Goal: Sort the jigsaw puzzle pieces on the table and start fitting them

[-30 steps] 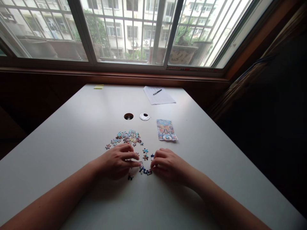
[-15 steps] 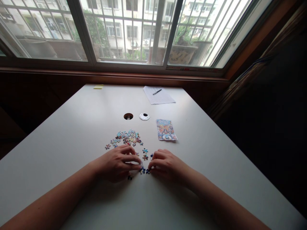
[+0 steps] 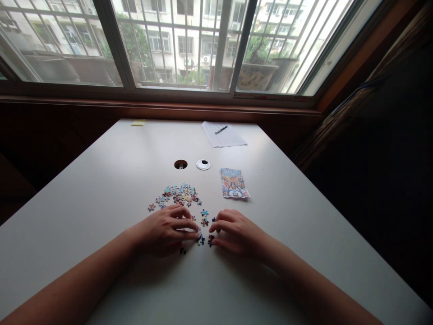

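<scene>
A few joined or touching blue-and-white jigsaw pieces (image 3: 201,239) lie on the white table between my hands. My left hand (image 3: 169,229) rests with bent fingers, its fingertips pressed against the left side of these pieces; its thumb is hidden. Just to their right, a dark jigsaw piece (image 3: 211,240) sits between the thumb and a finger of my right hand (image 3: 237,232). One loose dark piece (image 3: 183,250) lies below my left hand. Ahead of the hands are a blue star-shaped piece (image 3: 204,212), a brownish piece (image 3: 204,221) and a dark blue piece (image 3: 214,219).
Beyond my left hand spreads a pile of jigsaw pieces (image 3: 184,193). A colourful picture sheet (image 3: 234,183) lies to the right. Farther off are a cable hole (image 3: 180,164), its round cover (image 3: 203,164), papers (image 3: 226,137) with a pen (image 3: 221,130), and yellow notes (image 3: 138,123).
My right hand has drawn slightly right from the blue pieces, and its dark piece is now turned and apart from them. My left hand stays almost still.
</scene>
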